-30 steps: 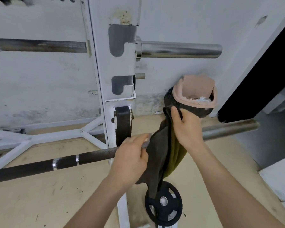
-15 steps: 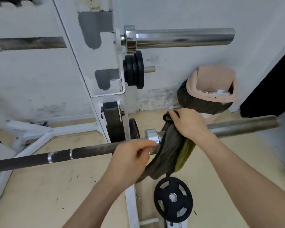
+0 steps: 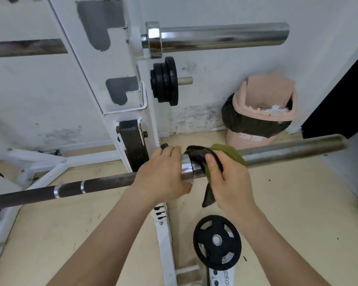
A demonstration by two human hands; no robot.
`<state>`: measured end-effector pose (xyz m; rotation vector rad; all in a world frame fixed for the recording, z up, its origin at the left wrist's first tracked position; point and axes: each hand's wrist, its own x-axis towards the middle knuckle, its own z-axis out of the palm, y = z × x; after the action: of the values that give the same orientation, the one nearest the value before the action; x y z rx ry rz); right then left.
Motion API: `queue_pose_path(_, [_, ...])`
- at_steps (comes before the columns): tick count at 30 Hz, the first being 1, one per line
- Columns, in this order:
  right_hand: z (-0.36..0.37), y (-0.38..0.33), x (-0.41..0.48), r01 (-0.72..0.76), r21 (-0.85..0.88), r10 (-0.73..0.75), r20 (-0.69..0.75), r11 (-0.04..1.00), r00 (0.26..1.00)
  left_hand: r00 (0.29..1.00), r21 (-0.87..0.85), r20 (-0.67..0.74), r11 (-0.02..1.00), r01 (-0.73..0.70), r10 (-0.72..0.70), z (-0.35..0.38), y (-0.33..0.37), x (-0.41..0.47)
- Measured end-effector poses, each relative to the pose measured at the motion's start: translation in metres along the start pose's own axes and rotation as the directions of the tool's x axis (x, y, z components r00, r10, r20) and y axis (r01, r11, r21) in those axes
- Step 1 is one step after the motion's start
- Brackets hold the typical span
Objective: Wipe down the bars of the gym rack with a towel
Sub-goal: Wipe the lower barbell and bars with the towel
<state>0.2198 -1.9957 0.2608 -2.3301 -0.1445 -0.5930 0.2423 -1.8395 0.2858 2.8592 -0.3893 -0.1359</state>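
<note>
Long grey steel barbell (image 3: pixel 293 148) runs left-right; left hand (image 3: pixel 163 176) grips it, right hand (image 3: pixel 229 180) just beside clamps dark-green cloth towel (image 3: pixel 224 150) round it.

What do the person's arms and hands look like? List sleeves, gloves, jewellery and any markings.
Two bare human hands, no gloves. The left hand and right hand show no rings. The left forearm and right forearm are uncovered down to the frame's bottom edge: no sleeves, watch, wristband or visible markings.
</note>
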Motion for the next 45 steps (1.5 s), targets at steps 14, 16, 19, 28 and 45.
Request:
queue_pose_path(14, [-0.001, -0.005, -0.035, -0.112, 0.375, 0.105, 0.04, 0.92, 0.994, 0.964, -0.089, -0.265, 0.995, -0.038, 0.013, 0.011, -0.008, -0.013])
queue_pose_path(16, [0.015, -0.014, -0.023, -0.009, 0.297, -0.006, 0.051, 0.955, 0.999, 0.965, -0.069, -0.255, 0.995, -0.075, 0.055, 0.016, -0.006, -0.026])
queue_pose_path(19, [0.045, 0.002, -0.046, 0.191, 0.031, -0.194, 0.124, 0.981, 0.973, 0.971, 0.116, -0.219, 0.991, -0.07, 0.094, 0.019, -0.01, -0.024])
queue_pose_path(28, [0.03, 0.009, -0.062, -0.04, 0.279, 0.079, -0.128, 0.959, 0.989, 0.978, -0.055, -0.203, 0.997, -0.057, 0.045, 0.012, -0.01, -0.016])
queue_pose_path(45, [0.042, 0.009, -0.054, 0.187, -0.039, -0.19, -0.083, 0.982, 0.978, 0.966, 0.068, -0.197, 0.985, -0.157, 0.167, 0.026, -0.008, -0.039])
